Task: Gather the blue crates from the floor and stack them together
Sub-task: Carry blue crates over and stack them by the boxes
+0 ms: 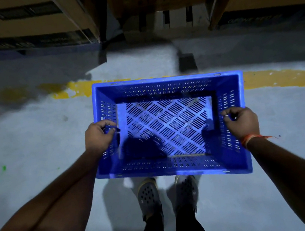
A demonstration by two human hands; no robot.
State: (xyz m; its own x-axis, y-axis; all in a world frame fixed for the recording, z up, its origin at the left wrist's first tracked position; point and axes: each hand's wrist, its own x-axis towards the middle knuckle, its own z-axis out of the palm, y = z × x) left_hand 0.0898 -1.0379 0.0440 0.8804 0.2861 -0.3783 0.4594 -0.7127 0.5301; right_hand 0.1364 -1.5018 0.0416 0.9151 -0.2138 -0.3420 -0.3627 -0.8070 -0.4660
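One blue slotted plastic crate (pixel 169 128) hangs level in front of me above the grey floor, its open top facing the camera and nothing inside it. My left hand (pixel 97 138) grips the crate's left rim, fingers curled over the edge. My right hand (pixel 242 121), with an orange thread at the wrist, grips the right rim the same way. My feet in grey clogs (pixel 149 197) show just under the crate's near edge. No other blue crate is in view.
A worn yellow line (pixel 271 79) crosses the grey concrete floor behind the crate. Large cardboard boxes (pixel 25 21) stand along the far side at left, centre and right, with a dark gap and a small dark block (pixel 187 63) between them.
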